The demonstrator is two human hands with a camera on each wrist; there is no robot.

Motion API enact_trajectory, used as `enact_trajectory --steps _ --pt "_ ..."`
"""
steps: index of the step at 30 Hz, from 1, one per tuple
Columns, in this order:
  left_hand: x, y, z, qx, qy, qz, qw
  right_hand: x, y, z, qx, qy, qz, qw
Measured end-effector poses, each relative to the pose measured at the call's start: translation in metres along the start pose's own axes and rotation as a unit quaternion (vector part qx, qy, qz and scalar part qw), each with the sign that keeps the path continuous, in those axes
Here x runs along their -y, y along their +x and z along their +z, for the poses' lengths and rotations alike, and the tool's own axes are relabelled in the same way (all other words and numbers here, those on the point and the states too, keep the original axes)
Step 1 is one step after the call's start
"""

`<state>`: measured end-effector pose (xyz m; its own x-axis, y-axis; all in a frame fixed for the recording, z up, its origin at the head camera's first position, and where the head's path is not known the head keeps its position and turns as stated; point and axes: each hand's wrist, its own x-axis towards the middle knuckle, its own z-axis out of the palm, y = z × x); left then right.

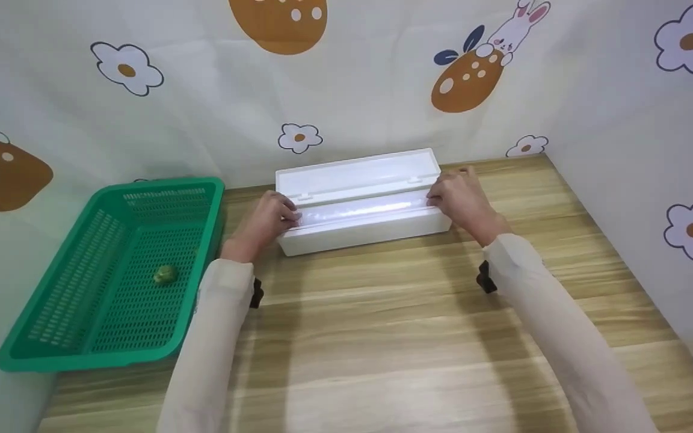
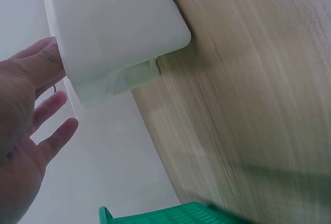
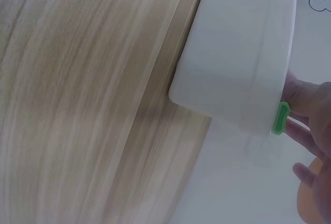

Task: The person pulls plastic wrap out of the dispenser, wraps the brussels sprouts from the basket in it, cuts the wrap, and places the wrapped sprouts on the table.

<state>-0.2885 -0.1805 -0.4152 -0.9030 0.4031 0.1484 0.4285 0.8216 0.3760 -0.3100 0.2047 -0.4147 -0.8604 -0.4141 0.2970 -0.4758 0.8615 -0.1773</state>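
A long white cling film box (image 1: 364, 233) stands near the back of the table, its lid (image 1: 358, 174) raised toward the wall. Shiny clear cling film (image 1: 361, 209) lies along the inside. At the box's left end my left hand (image 1: 268, 216) pinches the film's edge; in the left wrist view its thumb and forefinger tips are hidden behind the box wall. My right hand (image 1: 464, 198) pinches the film at the right end, fingertips over the rim. A small green piece (image 3: 281, 118) sits on the box edge beside the right fingers in the right wrist view.
A green plastic basket (image 1: 189, 325) stands left of the left forearm, with a small round green vegetable (image 1: 165, 275) inside. Behind the box rises a wall covered with a printed cloth (image 1: 376, 90). The wooden tabletop (image 1: 370, 337) extends in front of the box.
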Motion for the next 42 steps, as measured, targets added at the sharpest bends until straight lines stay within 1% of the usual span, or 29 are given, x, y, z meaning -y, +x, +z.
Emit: enact_trajectory --steps 2,4,6,9,11,14,16,19,21,23,25,27,30,32,34,36,39,42 --pt "0.0 0.0 0.001 -0.011 0.01 0.011 0.9998 0.001 0.001 0.001 -0.004 -0.007 0.005 1.0" --pt "0.001 0.0 0.002 -0.017 0.008 0.007 0.9998 0.003 0.001 0.002 -0.014 -0.023 0.001 0.9996" --pt "0.002 0.0 0.003 -0.025 0.006 0.006 0.9997 0.003 0.002 0.004 -0.026 -0.039 -0.008 0.9988" --pt "0.003 -0.001 0.005 -0.04 0.0 0.018 0.999 0.003 0.002 0.008 -0.045 -0.053 -0.023 0.9973" --pt "0.003 -0.001 0.006 -0.049 -0.002 0.03 0.9983 0.003 0.002 0.009 -0.054 -0.051 -0.024 0.997" --pt "0.003 0.0 0.009 -0.048 -0.002 0.031 0.9983 0.002 0.002 0.01 -0.057 -0.045 -0.02 0.9972" --pt "0.001 0.002 0.01 -0.033 0.007 0.017 0.9993 0.001 0.001 0.01 -0.053 -0.044 -0.017 0.9975" --pt "-0.002 0.004 0.011 -0.003 0.021 -0.012 0.9997 0.001 0.001 0.01 -0.045 -0.032 -0.011 0.9984" --pt "-0.004 0.006 0.011 0.013 0.005 -0.04 0.9991 0.0 0.001 0.01 -0.045 -0.011 -0.002 0.9989" --pt "-0.005 0.007 0.011 0.012 -0.027 -0.073 0.9969 -0.001 0.001 0.009 -0.048 0.018 0.009 0.9986" --pt "-0.004 0.009 0.011 0.003 -0.068 -0.104 0.9922 -0.002 0.001 0.008 -0.047 0.047 0.021 0.9976" --pt "-0.004 0.009 0.011 -0.009 -0.1 -0.128 0.9867 -0.003 0.001 0.007 -0.035 0.068 0.033 0.9965" --pt "-0.005 0.008 0.011 -0.028 -0.136 -0.151 0.9788 -0.004 0.0 0.004 0.0 0.079 0.047 0.9957" --pt "-0.007 0.007 0.012 -0.046 -0.162 -0.164 0.972 -0.006 0.0 0.003 0.025 0.077 0.052 0.9953" --pt "-0.008 0.008 0.013 -0.064 -0.189 -0.176 0.9639 -0.007 0.0 0.002 0.039 0.077 0.053 0.9948" --pt "-0.009 0.01 0.013 -0.075 -0.207 -0.188 0.9572 -0.007 0.001 0.001 0.045 0.075 0.053 0.9947" --pt "-0.01 0.013 0.013 -0.082 -0.232 -0.212 0.9458 -0.006 0.001 0.001 0.043 0.076 0.055 0.9947" --pt "-0.011 0.016 0.013 -0.089 -0.249 -0.225 0.9378 -0.005 0.003 0.001 0.042 0.067 0.058 0.9952"
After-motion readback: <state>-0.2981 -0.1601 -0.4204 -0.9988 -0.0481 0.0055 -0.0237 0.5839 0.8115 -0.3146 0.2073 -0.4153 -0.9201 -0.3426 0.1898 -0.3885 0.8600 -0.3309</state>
